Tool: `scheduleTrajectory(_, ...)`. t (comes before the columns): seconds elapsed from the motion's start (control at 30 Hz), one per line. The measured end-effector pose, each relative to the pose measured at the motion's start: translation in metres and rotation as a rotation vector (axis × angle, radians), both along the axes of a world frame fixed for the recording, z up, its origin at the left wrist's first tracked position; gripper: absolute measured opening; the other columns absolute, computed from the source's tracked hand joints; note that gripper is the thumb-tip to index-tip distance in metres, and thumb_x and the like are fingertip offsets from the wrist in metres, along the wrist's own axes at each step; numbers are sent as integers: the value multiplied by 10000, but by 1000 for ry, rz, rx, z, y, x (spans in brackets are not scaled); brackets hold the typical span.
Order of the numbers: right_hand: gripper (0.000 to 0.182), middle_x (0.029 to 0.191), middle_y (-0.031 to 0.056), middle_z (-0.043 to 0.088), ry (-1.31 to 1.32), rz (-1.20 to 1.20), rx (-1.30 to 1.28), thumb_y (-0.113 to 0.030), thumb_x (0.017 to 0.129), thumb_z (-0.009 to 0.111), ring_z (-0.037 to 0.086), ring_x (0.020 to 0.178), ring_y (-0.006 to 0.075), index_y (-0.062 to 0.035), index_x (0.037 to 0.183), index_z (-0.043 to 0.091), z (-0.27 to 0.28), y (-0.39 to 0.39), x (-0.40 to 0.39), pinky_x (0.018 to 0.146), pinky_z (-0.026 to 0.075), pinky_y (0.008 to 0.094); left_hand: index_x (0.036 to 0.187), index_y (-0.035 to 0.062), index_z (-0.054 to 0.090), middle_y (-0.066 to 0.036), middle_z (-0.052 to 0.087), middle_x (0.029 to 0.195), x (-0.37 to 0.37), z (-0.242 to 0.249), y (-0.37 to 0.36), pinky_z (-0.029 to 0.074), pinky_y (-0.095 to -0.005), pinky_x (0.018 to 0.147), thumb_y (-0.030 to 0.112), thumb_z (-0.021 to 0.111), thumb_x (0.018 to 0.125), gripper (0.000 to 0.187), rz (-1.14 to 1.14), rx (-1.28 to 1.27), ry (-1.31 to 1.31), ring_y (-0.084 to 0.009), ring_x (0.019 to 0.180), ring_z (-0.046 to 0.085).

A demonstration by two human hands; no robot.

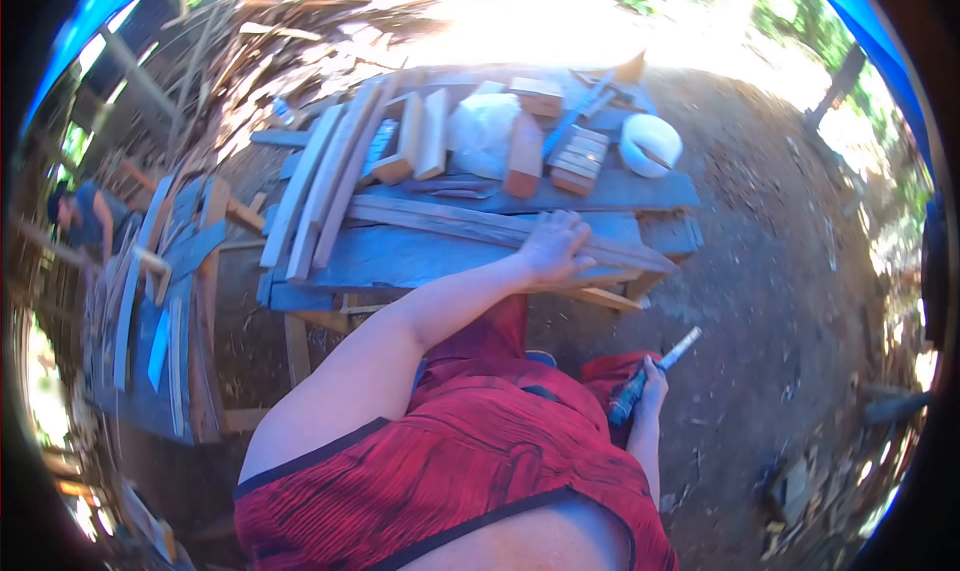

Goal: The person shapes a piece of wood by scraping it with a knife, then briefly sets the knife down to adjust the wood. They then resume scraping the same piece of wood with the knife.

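My left hand (555,248) lies on a long wooden batten (440,219) on the workbench (390,261), with its fingers spread over the wood. The batten runs across the bench toward its right front corner. Down by my right thigh, my right hand (651,388) is closed around the dark blue handle of a chisel (682,345). Its pale blade points up and away to the right, apart from the bench.
Long boards (325,186) lie at the bench's left. Behind the batten are a plastic bag (485,121), wood blocks (524,156) and a white bucket (650,143). Another bench (180,341) stands left, near a person (95,216). Scrap wood (230,81) is piled behind.
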State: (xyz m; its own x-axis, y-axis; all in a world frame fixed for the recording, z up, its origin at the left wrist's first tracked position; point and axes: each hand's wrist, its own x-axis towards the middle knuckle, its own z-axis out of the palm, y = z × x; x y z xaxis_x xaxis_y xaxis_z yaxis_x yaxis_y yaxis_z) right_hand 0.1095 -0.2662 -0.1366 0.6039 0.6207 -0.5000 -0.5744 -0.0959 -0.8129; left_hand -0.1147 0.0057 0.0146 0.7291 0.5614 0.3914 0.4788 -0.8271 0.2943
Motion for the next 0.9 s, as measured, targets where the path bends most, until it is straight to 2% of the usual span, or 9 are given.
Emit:
scheduleTrajectory(0.13,77,714,-3,606,-7,-1,-35,-120,892,677,592,571,113,-83,915,614,-10,1,2,519,481,254,1061,74,578,-139,519,1045,9,-13,-11,359,-470,911,440,669,797,460,-112,60,-40,-332,1051,482)
scheduleTrajectory(0.23,86,718,3,607,-18,-14,-56,-118,890,676,602,595,118,-73,928,613,-28,2,8,533,487,256,1049,72,577,-123,512,1042,13,-9,-17,362,-461,907,429,686,783,458,-110,39,-58,-327,1063,479)
scheduleTrajectory(0.37,84,688,22,586,-45,-19,-104,-143,906,654,567,491,144,-79,913,600,-1,6,-2,434,480,286,1079,73,554,-109,505,1046,11,-5,-23,364,-451,899,403,715,764,484,-100,55,-53,-312,1057,487)
scheduleTrajectory(0.47,100,674,28,580,-11,16,-107,-168,919,638,560,475,148,-81,898,594,-3,2,1,408,470,287,1110,79,521,-111,498,1061,11,9,-34,372,-440,890,361,741,748,509,-143,77,-30,-300,1043,507)
scheduleTrajectory(0.57,119,668,25,580,1,33,-54,-187,926,633,561,478,142,-73,907,602,3,3,-3,414,469,280,1119,85,497,-121,514,1047,17,22,-37,403,-431,857,311,751,739,510,-145,-6,62,-300,1020,554)
scheduleTrajectory(0.63,112,672,23,587,-6,46,-65,-175,929,630,564,481,138,-67,900,616,5,4,-5,414,466,274,1071,83,517,-127,533,1029,25,26,-31,450,-426,790,264,750,736,446,-198,-64,174,-309,978,602)
scheduleTrajectory(0.77,103,689,20,601,-43,-4,-49,-160,931,630,564,488,131,-62,901,635,7,5,-7,429,467,267,1036,88,537,-127,546,1015,33,26,-27,478,-419,736,231,758,713,416,-252,-70,233,-311,940,628)
scheduleTrajectory(0.83,100,694,20,606,-48,-6,-47,-155,931,632,568,497,129,-59,903,639,0,0,-2,439,470,264,1023,95,551,-117,538,1013,34,20,-28,489,-421,721,198,733,720,368,-306,33,197,-301,882,631)
scheduleTrajectory(0.9,104,703,16,609,-18,10,-52,-155,928,637,576,525,120,-52,919,642,20,-1,-10,464,477,260,1030,101,553,-115,530,1015,31,21,-27,492,-423,718,185,714,729,351,-339,132,163,-298,859,629)
